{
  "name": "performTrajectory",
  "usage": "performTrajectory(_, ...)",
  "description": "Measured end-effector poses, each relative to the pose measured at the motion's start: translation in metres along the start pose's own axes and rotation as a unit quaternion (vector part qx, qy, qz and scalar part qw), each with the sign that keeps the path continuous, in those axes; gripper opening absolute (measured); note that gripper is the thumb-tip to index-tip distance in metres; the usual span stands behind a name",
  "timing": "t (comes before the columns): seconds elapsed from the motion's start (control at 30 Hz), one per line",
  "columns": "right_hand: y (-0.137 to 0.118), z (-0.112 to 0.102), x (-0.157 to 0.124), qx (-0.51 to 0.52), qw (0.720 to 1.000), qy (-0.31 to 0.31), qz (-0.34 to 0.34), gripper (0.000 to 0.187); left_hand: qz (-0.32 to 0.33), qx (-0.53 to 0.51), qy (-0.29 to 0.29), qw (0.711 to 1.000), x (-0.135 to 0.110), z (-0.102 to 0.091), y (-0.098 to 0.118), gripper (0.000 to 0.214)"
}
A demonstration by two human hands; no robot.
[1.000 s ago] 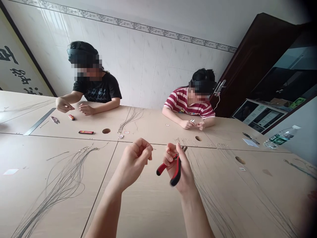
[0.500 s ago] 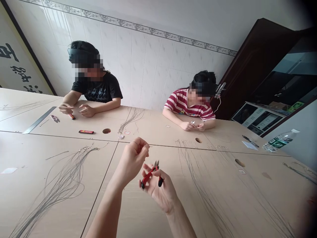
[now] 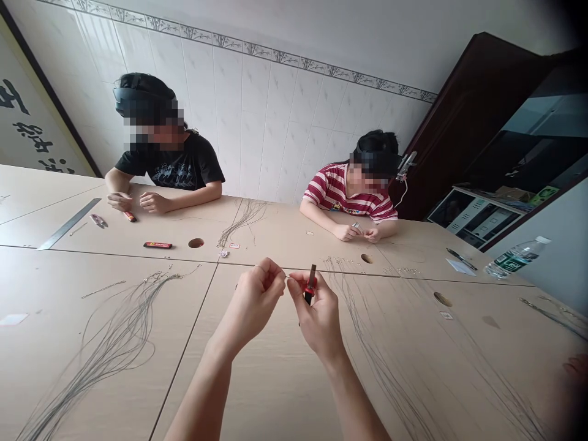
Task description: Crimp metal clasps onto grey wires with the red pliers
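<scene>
Above the surface (image 3: 269,392) | left hand (image 3: 257,300) – fingers pinched on a tiny piece (image 3: 286,277), too small to identify | right hand (image 3: 321,315) – fingers curled round pliers (image 3: 309,289), thumb beside the piece | step: seemingly two-handed adjusting; next move calls for steady fingers

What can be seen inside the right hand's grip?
The right hand holds red-and-black pliers. Their metal nose points upward, out of the grip, with a little red and black showing below it. Most of their handles cannot be seen: the hand covers them.
</scene>
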State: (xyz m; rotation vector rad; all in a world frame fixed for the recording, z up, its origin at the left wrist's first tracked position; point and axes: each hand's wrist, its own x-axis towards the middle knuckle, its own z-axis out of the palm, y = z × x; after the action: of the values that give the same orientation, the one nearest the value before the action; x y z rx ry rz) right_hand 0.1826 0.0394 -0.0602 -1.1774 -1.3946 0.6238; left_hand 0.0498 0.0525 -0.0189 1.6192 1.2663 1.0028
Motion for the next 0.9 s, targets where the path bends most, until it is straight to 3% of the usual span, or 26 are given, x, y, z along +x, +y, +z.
performTrajectory(0.23, -0.003, -0.002, 0.004, -0.142, 0.984, 0.018, -0.109, 0.020, -0.002, 0.010, -0.003, 1.000, 0.000, 0.002, -0.003, 0.019)
performTrajectory(0.37, -0.009, -0.001, 0.005, -0.164, 0.977, 0.018, -0.139, 0.022, 0.005, 0.010, -0.004, 1.000, 0.001, 0.004, -0.005, 0.018)
performTrajectory(0.47, -0.007, 0.000, 0.008, -0.070, 0.995, 0.011, -0.069, 0.020, 0.003, 0.000, 0.006, 1.000, 0.003, 0.004, -0.006, 0.017)
performTrajectory(0.53, 0.000, -0.001, 0.009, 0.088, 0.994, 0.040, 0.050, 0.023, 0.000, -0.004, 0.017, 1.000, 0.004, 0.004, -0.006, 0.017)
performTrajectory(0.57, 0.006, -0.004, 0.009, 0.189, 0.972, 0.051, 0.126, 0.026, -0.002, -0.006, 0.022, 1.000, 0.004, 0.003, -0.007, 0.016)
performTrajectory(0.6, 0.012, -0.007, 0.008, 0.292, 0.933, 0.053, 0.205, 0.029, -0.004, -0.007, 0.027, 1.000, 0.005, 0.003, -0.007, 0.015)
performTrajectory(0.67, 0.024, -0.013, 0.004, 0.453, 0.824, -0.003, 0.341, 0.030, -0.004, -0.009, 0.035, 0.999, 0.006, 0.002, -0.009, 0.015)
performTrajectory(0.73, 0.032, -0.017, -0.005, 0.529, 0.741, -0.072, 0.408, 0.026, 0.001, -0.011, 0.042, 0.999, 0.007, 0.002, -0.010, 0.015)
performTrajectory(0.77, 0.034, -0.017, -0.010, 0.542, 0.726, -0.090, 0.414, 0.025, 0.004, -0.013, 0.045, 0.999, 0.008, 0.002, -0.010, 0.015)
performTrajectory(0.83, 0.032, -0.014, -0.021, 0.523, 0.746, -0.103, 0.399, 0.033, 0.008, -0.017, 0.052, 0.998, 0.009, 0.002, -0.010, 0.016)
performTrajectory(0.9, 0.026, -0.007, -0.029, 0.425, 0.826, -0.100, 0.357, 0.047, 0.009, -0.021, 0.062, 0.998, 0.010, 0.002, -0.009, 0.015)
